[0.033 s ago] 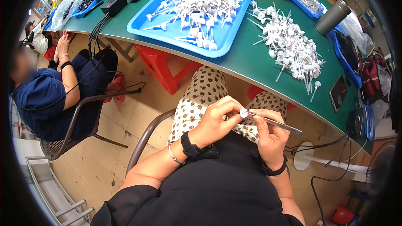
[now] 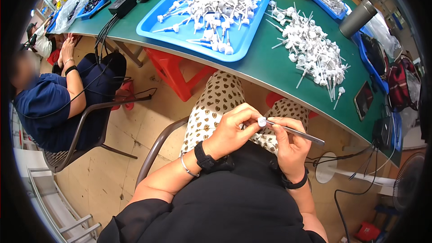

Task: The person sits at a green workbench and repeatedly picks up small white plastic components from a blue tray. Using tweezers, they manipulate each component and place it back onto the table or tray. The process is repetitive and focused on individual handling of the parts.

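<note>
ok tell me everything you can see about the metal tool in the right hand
The metal tool is a slim, silvery, shiny rod, possibly tweezers, though that is too small to tell. It lies nearly level over the person's lap, below the green table's edge. The right hand grips its middle, the far end jutting out to the right. Its tip meets a small white round part pinched by the left hand.

Small white round cap, held over lap, pinched at fingertips. Thin metal tweezers lie approx. level, tip touching cap.
</note>
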Demonstrator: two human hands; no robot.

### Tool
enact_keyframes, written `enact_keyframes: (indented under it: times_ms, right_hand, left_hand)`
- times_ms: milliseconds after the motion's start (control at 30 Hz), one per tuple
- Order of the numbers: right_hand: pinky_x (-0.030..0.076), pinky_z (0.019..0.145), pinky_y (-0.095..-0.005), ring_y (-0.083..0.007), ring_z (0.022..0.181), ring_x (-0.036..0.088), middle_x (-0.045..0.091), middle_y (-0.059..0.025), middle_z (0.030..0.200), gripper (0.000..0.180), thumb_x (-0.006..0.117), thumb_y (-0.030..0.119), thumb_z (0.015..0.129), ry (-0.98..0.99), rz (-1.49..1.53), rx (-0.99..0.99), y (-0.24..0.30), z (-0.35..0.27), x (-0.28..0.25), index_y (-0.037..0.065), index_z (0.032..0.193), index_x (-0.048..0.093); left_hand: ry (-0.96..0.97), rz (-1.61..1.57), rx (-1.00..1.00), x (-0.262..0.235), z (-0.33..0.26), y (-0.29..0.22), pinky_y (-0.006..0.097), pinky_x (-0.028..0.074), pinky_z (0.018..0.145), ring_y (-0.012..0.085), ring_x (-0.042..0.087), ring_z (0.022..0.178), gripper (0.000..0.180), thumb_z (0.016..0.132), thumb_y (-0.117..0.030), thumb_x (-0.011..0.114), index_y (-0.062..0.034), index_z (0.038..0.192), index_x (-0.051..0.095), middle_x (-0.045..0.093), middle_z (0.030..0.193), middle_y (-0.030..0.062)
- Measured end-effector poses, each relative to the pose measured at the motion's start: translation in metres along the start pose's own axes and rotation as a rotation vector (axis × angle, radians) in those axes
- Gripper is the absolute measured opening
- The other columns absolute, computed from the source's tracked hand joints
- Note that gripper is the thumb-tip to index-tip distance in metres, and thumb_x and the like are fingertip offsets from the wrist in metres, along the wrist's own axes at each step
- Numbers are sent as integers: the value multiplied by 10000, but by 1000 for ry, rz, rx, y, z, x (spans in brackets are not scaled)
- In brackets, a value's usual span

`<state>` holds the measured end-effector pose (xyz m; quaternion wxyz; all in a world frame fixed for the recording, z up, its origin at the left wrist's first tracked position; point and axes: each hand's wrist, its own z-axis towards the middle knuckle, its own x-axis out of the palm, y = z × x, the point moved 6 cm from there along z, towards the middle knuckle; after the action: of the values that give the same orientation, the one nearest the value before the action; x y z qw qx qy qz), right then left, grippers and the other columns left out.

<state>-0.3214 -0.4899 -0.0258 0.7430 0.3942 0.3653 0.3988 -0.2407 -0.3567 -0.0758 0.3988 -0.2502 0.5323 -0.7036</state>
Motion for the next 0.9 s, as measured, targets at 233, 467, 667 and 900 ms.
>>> enact_keyframes:
  times_ms: [233, 467, 667, 900]
  right_hand:
    - [567, 754, -260, -168, 868, 699, 684, -123, 1012, 110, 641, -9, 940, -24, 107, 73, -3, -3, 1, -57, 1039, 646]
    - [566, 757, -257, -165, 868, 697, 682, -121, 1015, 122, 644, -12, 937, -30, 103, 70, -5, -3, 2, -58, 1051, 649]
    - [567, 753, -258, -162, 858, 698, 687, -118, 1000, 108, 647, -17, 933, -22, 55, 55, -4, -2, 1, -57, 1033, 653]
    - [569, 739, -259, -166, 847, 700, 691, -123, 999, 102, 649, -23, 929, -22, 42, 32, -5, -3, 2, -56, 1026, 653]
  left_hand:
    - [-6, 93, 41, 0, 0, -3, 263, 553, 677, 155, 654, 793, 119, 857, 19, 709, 18, 974, 684, 647, 950, 95]
    - [-15, 162, 75, 0, 1, -8, 267, 539, 664, 158, 640, 773, 119, 849, 35, 701, 10, 962, 677, 638, 931, 91]
    - [-13, 180, 86, 0, 1, -7, 267, 536, 655, 160, 637, 766, 114, 849, 32, 702, 8, 958, 677, 635, 924, 89]
    - [-13, 184, 74, 0, 0, -6, 268, 550, 660, 164, 647, 774, 111, 847, 34, 701, 10, 953, 679, 635, 923, 91]
